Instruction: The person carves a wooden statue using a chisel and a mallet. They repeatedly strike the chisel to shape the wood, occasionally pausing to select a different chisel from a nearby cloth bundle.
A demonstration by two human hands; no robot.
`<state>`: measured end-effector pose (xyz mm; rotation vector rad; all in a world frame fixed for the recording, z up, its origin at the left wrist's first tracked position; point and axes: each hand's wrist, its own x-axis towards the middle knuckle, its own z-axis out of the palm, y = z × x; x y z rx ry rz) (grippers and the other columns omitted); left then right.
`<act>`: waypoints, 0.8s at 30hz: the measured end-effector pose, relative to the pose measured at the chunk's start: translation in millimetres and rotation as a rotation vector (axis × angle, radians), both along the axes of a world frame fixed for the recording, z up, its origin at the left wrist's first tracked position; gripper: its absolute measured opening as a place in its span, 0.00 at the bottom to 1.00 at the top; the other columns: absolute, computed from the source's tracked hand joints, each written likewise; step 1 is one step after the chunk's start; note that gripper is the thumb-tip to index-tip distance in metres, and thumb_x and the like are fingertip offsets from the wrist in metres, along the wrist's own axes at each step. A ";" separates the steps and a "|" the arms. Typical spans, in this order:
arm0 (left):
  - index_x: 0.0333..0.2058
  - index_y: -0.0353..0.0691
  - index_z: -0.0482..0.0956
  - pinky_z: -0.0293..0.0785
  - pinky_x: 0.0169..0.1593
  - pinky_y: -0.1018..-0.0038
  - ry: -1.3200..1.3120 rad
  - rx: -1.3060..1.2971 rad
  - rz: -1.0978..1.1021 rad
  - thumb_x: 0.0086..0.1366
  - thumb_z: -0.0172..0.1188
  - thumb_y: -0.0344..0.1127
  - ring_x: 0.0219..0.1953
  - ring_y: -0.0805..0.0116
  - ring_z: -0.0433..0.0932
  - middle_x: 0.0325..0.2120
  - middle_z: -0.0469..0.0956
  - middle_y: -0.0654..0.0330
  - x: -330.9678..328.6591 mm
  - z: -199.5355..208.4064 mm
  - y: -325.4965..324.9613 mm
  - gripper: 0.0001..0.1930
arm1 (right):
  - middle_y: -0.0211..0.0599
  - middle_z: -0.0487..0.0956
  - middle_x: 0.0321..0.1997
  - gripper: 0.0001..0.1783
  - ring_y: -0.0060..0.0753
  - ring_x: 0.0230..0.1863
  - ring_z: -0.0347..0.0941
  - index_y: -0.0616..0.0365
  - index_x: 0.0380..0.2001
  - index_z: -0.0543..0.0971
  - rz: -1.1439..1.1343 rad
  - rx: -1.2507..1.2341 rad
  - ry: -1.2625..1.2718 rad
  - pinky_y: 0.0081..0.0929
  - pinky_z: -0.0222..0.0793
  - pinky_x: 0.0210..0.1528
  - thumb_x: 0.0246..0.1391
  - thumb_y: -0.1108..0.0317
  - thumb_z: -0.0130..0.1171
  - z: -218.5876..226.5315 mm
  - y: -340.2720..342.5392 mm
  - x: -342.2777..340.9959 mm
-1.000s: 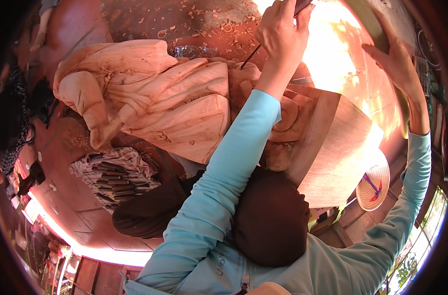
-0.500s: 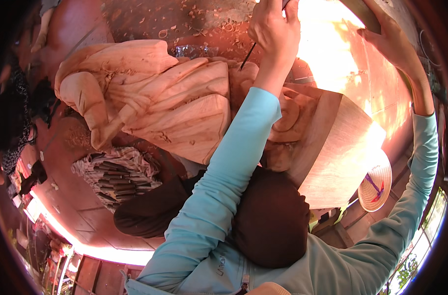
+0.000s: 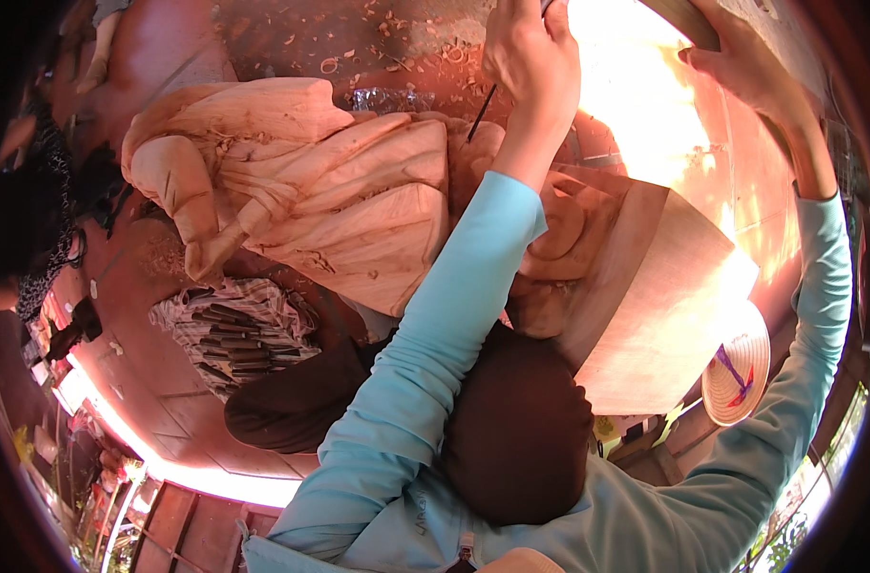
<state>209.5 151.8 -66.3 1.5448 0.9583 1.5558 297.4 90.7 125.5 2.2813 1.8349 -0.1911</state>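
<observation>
A large carved wooden figure with draped folds (image 3: 359,201) lies on its side across the view, with a thick plain wooden block (image 3: 664,306) at its right end. My left hand (image 3: 535,57) is closed around a chisel (image 3: 483,113), a thin dark shaft slanting down and left to the figure's surface beyond the folds. At the upper right, my right hand (image 3: 745,67) wraps round a brown wooden piece (image 3: 685,21), perhaps a mallet, partly cut off by the top edge. It is held apart from the chisel.
Several dark-handled tools (image 3: 239,339) lie on a striped cloth (image 3: 182,320) beside my dark-clad knee (image 3: 282,411). Wood shavings (image 3: 445,48) litter the reddish floor beyond the figure. A conical straw hat (image 3: 738,368) rests by the block. At far left a person in dark patterned clothes (image 3: 34,220) is nearby.
My right hand, with the wooden piece, has moved slightly up and left. My left hand keeps the chisel in nearly the same place. The whole view has shifted a little.
</observation>
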 end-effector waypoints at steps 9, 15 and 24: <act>0.43 0.43 0.77 0.72 0.25 0.65 0.390 0.177 -0.074 0.61 0.62 0.36 0.23 0.60 0.78 0.24 0.77 0.58 -17.0 38.0 -53.0 0.12 | 0.37 0.76 0.43 0.32 0.21 0.38 0.70 0.54 0.60 0.69 0.028 0.634 0.406 0.23 0.69 0.40 0.51 0.69 0.66 -91.2 -57.8 96.4; 0.36 0.42 0.71 0.73 0.30 0.63 0.429 0.348 -0.688 0.55 0.63 0.32 0.27 0.60 0.77 0.24 0.73 0.59 -53.4 37.3 -82.0 0.11 | 0.43 0.81 0.35 0.22 0.29 0.35 0.78 0.54 0.47 0.73 -0.188 0.693 0.407 0.28 0.74 0.39 0.51 0.63 0.68 -130.0 -80.1 71.2; 0.20 0.44 0.65 0.66 0.18 0.69 0.380 0.446 -0.523 0.52 0.68 0.36 0.16 0.66 0.71 0.13 0.66 0.64 -70.0 37.2 -84.4 0.16 | 0.46 0.80 0.41 0.25 0.43 0.38 0.80 0.58 0.48 0.71 0.058 0.757 0.355 0.32 0.76 0.38 0.47 0.67 0.68 -140.1 -81.4 61.7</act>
